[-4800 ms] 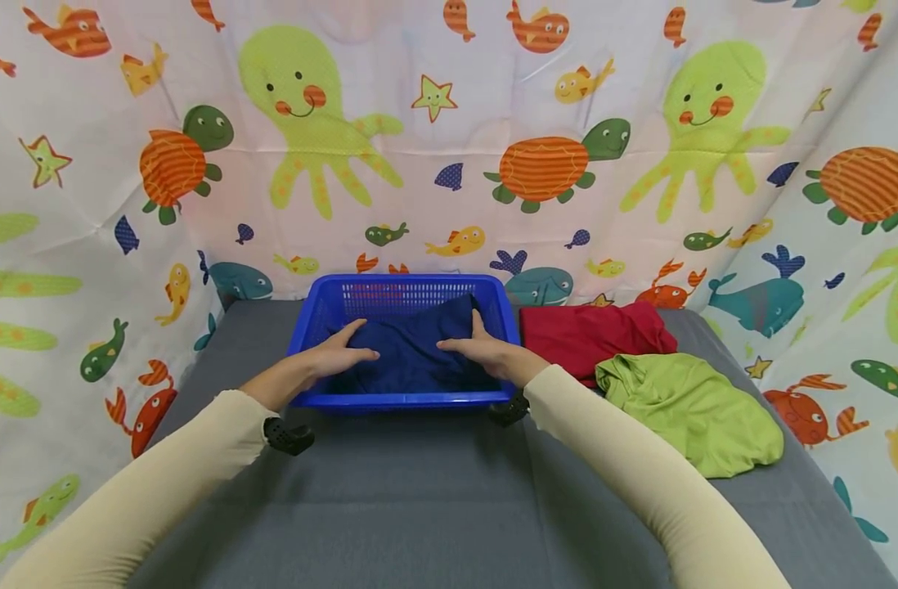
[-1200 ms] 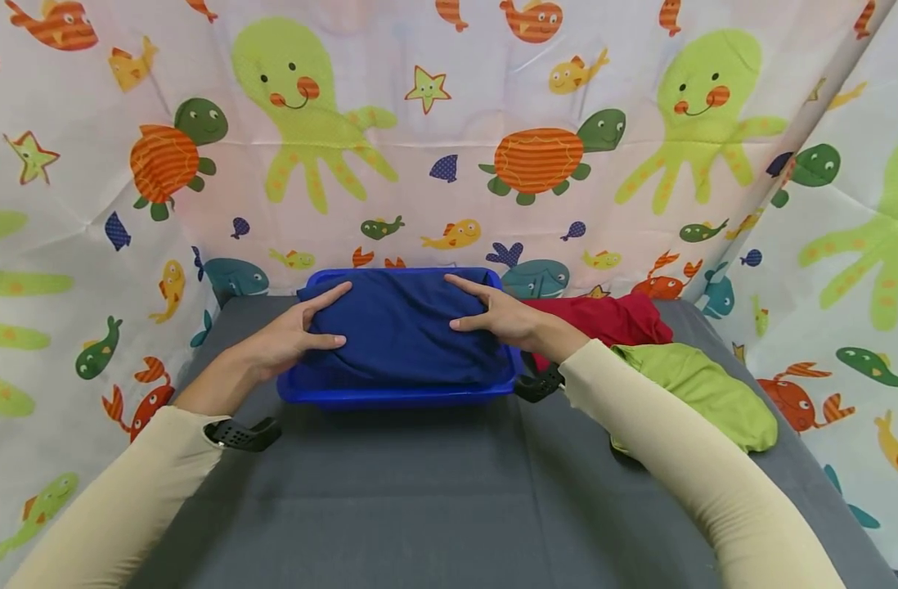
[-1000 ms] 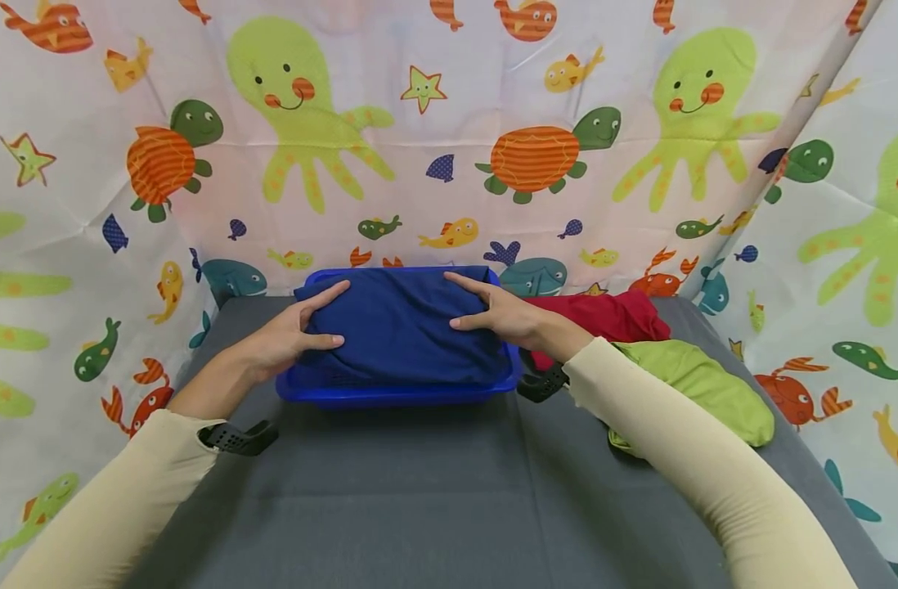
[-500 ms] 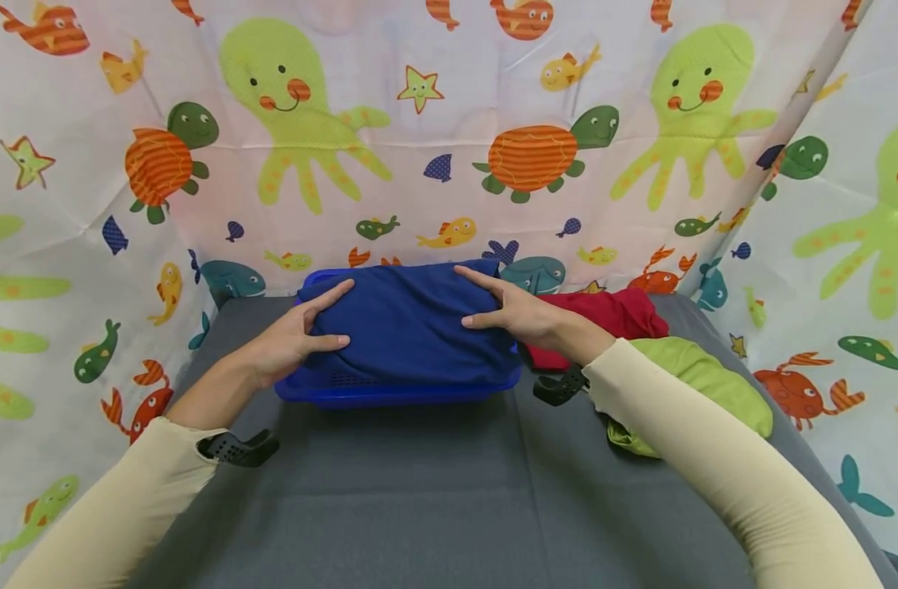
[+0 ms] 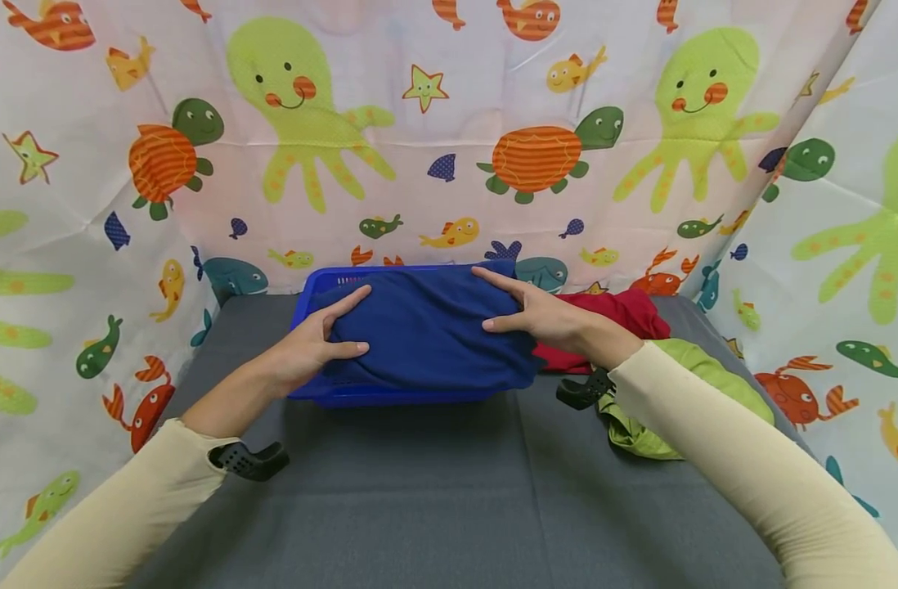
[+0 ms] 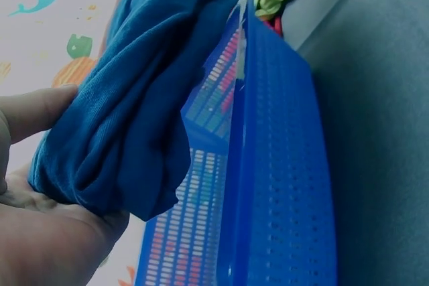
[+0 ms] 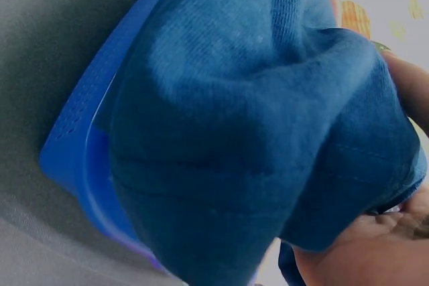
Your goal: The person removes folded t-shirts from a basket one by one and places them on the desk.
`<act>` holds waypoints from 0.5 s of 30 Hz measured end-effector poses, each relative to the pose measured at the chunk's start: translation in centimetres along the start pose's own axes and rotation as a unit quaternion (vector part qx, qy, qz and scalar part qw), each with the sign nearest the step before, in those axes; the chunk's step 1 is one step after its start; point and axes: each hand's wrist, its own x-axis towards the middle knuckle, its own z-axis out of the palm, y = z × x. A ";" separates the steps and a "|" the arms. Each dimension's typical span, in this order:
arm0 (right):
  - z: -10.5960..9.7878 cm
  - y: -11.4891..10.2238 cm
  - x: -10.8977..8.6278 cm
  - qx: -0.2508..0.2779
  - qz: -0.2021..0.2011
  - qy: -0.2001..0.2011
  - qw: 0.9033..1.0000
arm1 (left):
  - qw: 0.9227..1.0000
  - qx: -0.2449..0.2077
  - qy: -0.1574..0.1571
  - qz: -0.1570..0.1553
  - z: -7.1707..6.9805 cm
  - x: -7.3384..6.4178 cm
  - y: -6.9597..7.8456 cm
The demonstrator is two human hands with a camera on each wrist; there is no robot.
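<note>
A folded navy blue cloth (image 5: 427, 327), possibly a garment, is held level over a blue plastic basket (image 5: 390, 398). My left hand (image 5: 305, 352) grips its left end, thumb on the near side; the other fingers are partly hidden. At the opposite end my right hand (image 5: 548, 319) holds it in the same way. In the left wrist view the bunched cloth (image 6: 127, 92) is raised above the basket's slotted wall (image 6: 281, 152). A loose flap of the cloth (image 7: 214, 138) hangs past the basket's rim (image 7: 100, 212) in the right wrist view.
Right of the basket lies a red cloth (image 5: 618, 311), partly behind my right forearm. A lime green cloth (image 5: 640, 429) is crumpled nearer, partly under that forearm. Grey fabric (image 5: 405, 507) covers the table. A curtain printed with sea animals (image 5: 449, 98) encloses the back and sides.
Earlier the navy cloth lay inside the basket under both hands. It has since been lifted above the rim, and over the last half second both hands have carried it to the right.
</note>
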 end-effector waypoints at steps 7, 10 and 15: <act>-1.0 0.4 -0.9 -0.002 -0.015 -0.009 1.000 | 1.000 -0.019 -0.004 0.012 1.3 0.3 0.3; -1.5 0.7 -1.4 -0.010 -0.027 -0.010 1.000 | 1.000 -0.020 -0.004 0.016 1.8 0.4 0.4; -2.3 1.3 -2.4 -0.022 -0.035 -0.015 0.999 | 1.000 -0.019 -0.011 0.022 2.7 0.5 0.7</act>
